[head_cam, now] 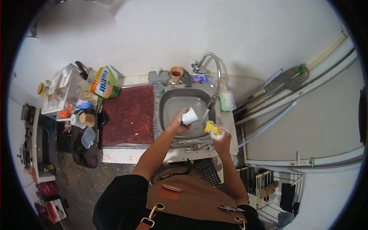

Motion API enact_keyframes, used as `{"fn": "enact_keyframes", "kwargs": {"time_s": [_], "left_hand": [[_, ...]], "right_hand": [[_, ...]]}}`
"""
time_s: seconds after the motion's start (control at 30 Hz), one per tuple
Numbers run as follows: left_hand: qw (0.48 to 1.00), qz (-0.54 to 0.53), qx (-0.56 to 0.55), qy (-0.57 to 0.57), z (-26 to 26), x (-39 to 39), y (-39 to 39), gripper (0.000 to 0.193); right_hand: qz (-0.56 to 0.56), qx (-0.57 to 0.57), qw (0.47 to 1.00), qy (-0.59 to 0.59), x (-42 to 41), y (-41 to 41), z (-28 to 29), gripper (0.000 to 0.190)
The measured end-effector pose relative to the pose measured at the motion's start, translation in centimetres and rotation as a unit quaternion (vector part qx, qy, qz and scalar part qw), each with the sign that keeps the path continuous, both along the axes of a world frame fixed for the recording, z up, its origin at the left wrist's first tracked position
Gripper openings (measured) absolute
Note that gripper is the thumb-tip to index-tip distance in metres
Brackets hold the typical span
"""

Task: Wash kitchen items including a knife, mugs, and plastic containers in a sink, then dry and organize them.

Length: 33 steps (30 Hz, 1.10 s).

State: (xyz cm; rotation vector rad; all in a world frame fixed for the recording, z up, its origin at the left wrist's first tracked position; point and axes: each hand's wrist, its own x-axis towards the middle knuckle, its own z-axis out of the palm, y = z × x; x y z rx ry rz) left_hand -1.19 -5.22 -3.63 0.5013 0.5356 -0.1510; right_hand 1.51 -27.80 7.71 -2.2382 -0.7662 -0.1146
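Observation:
My left hand (178, 123) holds a white cup (190, 116), tilted on its side over the metal sink basin (170, 99). In my right hand (222, 137) is a yellow sponge (212, 128), with white suds over the fingers. The two hands are apart, so the sponge does not touch the cup. Between them, a thin stream of water runs from the nozzle of the flexible faucet (219, 74) into the basin. Several pieces of metal cutlery (197, 147) lie along the sink's front edge.
Left of the sink lies a dark red mat (126, 118), with a refill pouch of detergent (105, 83) at its back corner. A bottle (227, 100) stands right of the faucet. Behind the basin is a clay-coloured pot (176, 74). A dark tray (83, 155) holds plastic containers at far left.

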Motion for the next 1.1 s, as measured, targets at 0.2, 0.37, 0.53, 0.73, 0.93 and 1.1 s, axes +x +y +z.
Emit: {"fn": "enact_keyframes", "kwargs": {"time_s": [0.2, 0.37, 0.53, 0.73, 0.93, 1.1], "left_hand": [[0.831, -0.065, 0.553, 0.013, -3.4, 8.3, -5.3, 0.052], [0.495, -0.281, 0.820, 0.050, 0.0, 11.6, -8.9, 0.052], [0.628, -0.098, 0.747, 0.195, -7.2, 15.9, -7.9, 0.062], [0.762, -0.040, 0.643, 0.061, -16.4, 18.4, -7.9, 0.068], [0.635, 0.029, 0.761, 0.132, -13.0, 19.6, -9.2, 0.046], [0.900, 0.302, 0.077, 0.304, -11.2, 16.7, -6.9, 0.025]], "right_hand": [[-0.050, 0.103, 0.989, 0.098, 0.2, -5.1, 1.4, 0.028], [-0.073, 0.095, 0.990, 0.075, 3.1, -8.5, 1.0, 0.026], [-0.016, 0.128, 0.989, 0.073, 6.1, -11.5, -0.7, 0.026], [0.014, 0.111, 0.986, 0.128, 10.0, -13.8, -1.8, 0.028], [0.010, 0.140, 0.980, 0.139, 12.1, -15.6, -2.2, 0.025], [0.067, 0.146, 0.975, 0.156, 11.7, -13.6, -2.3, 0.024]]}}
